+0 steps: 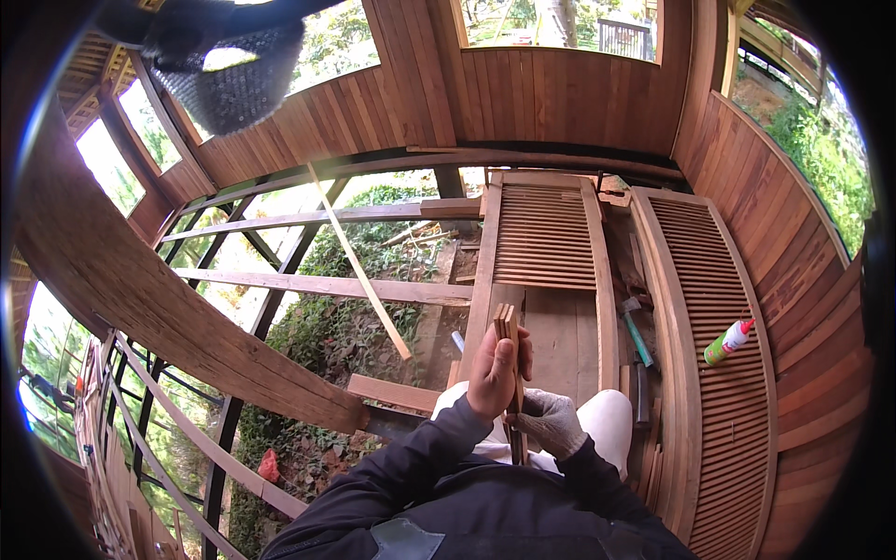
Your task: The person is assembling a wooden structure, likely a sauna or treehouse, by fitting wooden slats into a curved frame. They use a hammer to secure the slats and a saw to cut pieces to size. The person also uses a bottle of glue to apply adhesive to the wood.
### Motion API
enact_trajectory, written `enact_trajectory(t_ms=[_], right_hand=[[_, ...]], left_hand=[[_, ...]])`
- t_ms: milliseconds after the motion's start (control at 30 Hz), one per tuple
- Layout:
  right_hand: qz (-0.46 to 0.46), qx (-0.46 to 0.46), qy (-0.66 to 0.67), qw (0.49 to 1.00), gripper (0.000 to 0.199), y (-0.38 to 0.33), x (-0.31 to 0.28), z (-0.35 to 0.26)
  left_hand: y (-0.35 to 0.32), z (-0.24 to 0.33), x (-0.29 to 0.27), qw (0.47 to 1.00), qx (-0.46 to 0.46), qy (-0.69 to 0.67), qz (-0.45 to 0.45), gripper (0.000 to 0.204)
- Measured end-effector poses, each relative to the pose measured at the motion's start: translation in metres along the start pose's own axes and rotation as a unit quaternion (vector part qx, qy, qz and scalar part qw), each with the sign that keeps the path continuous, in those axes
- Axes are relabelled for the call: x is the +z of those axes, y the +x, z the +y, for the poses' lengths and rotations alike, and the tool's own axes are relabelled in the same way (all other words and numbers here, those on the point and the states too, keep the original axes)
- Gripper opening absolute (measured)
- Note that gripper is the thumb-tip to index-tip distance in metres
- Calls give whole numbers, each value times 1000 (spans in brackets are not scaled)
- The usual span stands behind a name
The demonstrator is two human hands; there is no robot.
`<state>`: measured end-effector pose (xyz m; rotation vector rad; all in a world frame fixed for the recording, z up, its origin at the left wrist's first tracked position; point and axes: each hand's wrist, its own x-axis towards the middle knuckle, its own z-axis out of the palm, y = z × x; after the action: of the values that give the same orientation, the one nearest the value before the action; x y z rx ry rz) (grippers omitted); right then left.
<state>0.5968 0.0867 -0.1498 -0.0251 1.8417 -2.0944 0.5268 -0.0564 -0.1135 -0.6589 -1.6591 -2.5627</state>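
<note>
A small bundle of thin wooden slats (506, 322) stands nearly upright in front of my chest. My bare left hand (492, 375) is closed round its upper part, with the thumb lying along the face and the slat ends sticking out above. Lower down, my right hand (553, 422), in a pale knitted glove, grips the same slats. Its fingertips are partly hidden. Beyond my hands lies a louvred wooden panel (546, 233), its frame rails running toward my knees, with plain boards (558, 322) at its near part.
To the right, a second louvred panel (698, 247) carries a green-and-white bottle with a red tip (728, 343). Between the panels lie a teal-handled tool (638, 336) and a dark tool (642, 397). Open floor joists (327, 285) show plants below. A curved timber (187, 289) crosses the left.
</note>
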Motion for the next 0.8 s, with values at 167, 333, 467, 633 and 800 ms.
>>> enact_trajectory(t_ms=[167,333,467,633,800], right_hand=[[-8,0,-4,1000,40,1,-4,6],[-3,-14,-8,1000,38,-2,-3,9],[5,-26,-53,998,44,-3,-2,8],[-43,-52,-245,967,55,-7,-28,-38],[-57,-196,-201,958,65,-8,-71,-93]], left_hand=[[-1,0,3,999,-4,-35,-3,46],[-4,-6,2,999,-9,-42,-9,45],[-6,-6,5,998,-35,-52,17,42],[-9,-1,10,998,-42,-44,-3,39],[-8,-24,14,996,-84,-2,-11,30]])
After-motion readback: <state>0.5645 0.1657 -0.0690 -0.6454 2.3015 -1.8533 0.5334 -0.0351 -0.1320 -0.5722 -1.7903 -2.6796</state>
